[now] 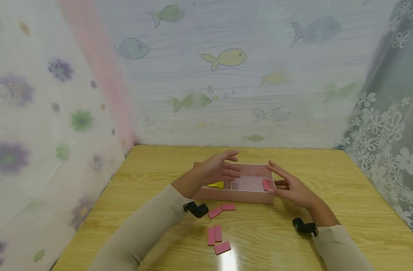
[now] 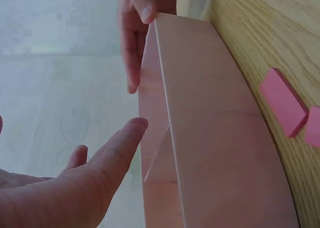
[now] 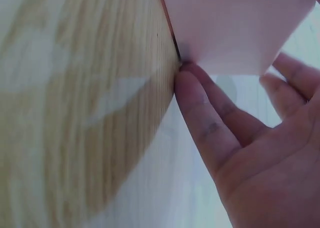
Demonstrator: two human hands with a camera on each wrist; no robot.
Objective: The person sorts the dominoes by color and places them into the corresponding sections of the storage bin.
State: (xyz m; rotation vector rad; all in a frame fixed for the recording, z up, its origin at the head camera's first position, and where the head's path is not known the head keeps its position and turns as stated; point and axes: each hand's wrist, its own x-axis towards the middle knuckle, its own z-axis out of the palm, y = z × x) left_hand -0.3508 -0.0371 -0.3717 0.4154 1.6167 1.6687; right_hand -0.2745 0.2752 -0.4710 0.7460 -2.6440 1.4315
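Observation:
A pink box point(image 1: 242, 197) with a divider point(image 1: 231, 185) stands on the wooden table. Yellow pieces point(image 1: 221, 184) lie in its left compartment, partly hidden by my left hand point(image 1: 220, 169). That hand hovers over the box, fingers extended and holding nothing. My right hand point(image 1: 291, 188) holds the box's right end, thumb at the front corner and forefinger at the back one. In the right wrist view, other fingertips point(image 3: 190, 88) reach the lower edge of the end wall point(image 3: 225, 33). One pink tile point(image 1: 266, 185) is inside the right compartment, against that end.
In front of the box lie several loose pink tiles: two near its front wall point(image 1: 228, 207), and a side-by-side pair point(image 1: 214, 234) with a slanted one point(image 1: 222, 247) closer to me. Patterned curtains point(image 1: 227, 124) hang behind the table point(image 1: 152, 169) and along both sides.

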